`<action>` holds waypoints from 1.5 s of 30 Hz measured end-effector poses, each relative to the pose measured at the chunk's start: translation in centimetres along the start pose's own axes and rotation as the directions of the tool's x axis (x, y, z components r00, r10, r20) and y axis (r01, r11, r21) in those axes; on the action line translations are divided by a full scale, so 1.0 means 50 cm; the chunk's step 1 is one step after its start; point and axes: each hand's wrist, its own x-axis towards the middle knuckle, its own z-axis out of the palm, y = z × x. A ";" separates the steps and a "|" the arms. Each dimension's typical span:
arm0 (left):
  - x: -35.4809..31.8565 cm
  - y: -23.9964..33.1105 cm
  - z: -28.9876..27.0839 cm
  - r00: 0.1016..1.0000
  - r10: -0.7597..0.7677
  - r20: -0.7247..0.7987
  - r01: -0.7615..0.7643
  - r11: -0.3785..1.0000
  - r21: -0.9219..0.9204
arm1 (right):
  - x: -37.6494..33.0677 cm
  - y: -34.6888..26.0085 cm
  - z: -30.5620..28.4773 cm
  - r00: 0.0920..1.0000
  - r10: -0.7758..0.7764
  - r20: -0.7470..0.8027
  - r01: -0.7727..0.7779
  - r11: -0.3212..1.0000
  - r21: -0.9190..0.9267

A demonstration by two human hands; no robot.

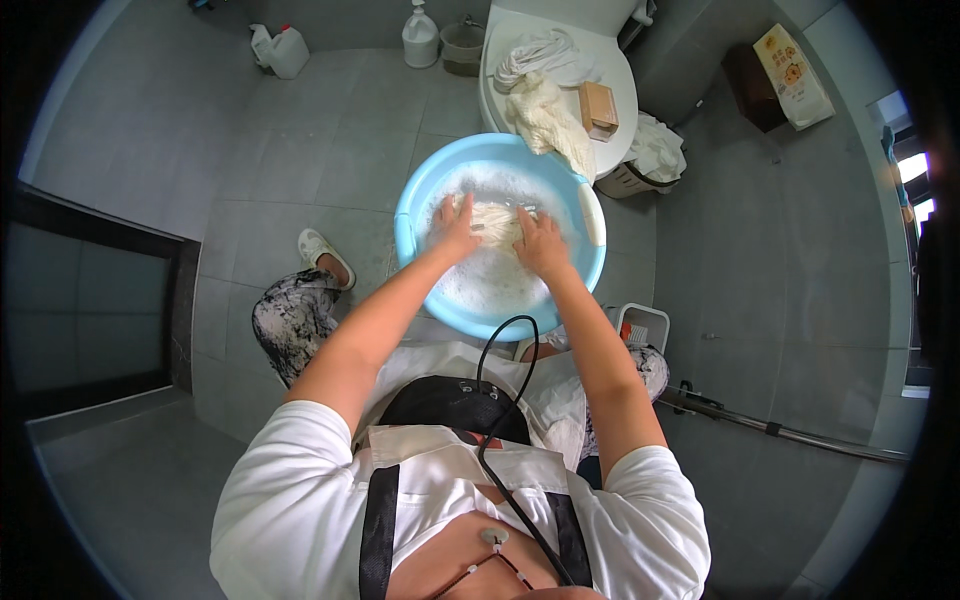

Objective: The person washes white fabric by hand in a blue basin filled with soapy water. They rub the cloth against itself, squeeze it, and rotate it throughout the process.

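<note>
A light blue basin (418,190) on the floor holds foamy water (487,287). Within it lies a wet cream knitted cloth (493,220), partly sunk in the suds. My left hand (455,230) touches the cloth's left end with its fingers spread. On the opposite end rests my right hand (541,243), fingers likewise apart and pointing away from me. Some fingertips are hidden by foam. Another cream knitted piece (545,112) hangs from the toilet onto the basin's far rim, and a pale bar-like strip (592,215) lies along the right rim.
The toilet (618,95) beyond the basin carries a white cloth (548,60) and a small brown box (598,110). Beside it stands a waste basket (632,182). A pump bottle (420,38), a small bucket (461,48) and a white jug (287,53) line the far wall. A black cable (484,450) hangs before me.
</note>
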 end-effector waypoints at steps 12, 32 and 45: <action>0.012 -0.016 0.025 0.976 -0.027 0.215 -0.063 0.915 0.399 | 0.040 0.033 0.139 0.858 0.253 0.448 -0.187 0.964 -0.187; -0.021 0.089 -0.095 0.848 0.245 0.469 0.473 0.047 -0.880 | -0.003 -0.052 -0.247 0.990 -0.111 0.090 -0.115 -0.237 0.965; -0.003 0.110 -0.221 0.984 0.155 -0.083 -0.116 0.218 -0.969 | 0.001 0.022 -0.298 0.958 0.132 -0.255 0.282 -0.258 0.924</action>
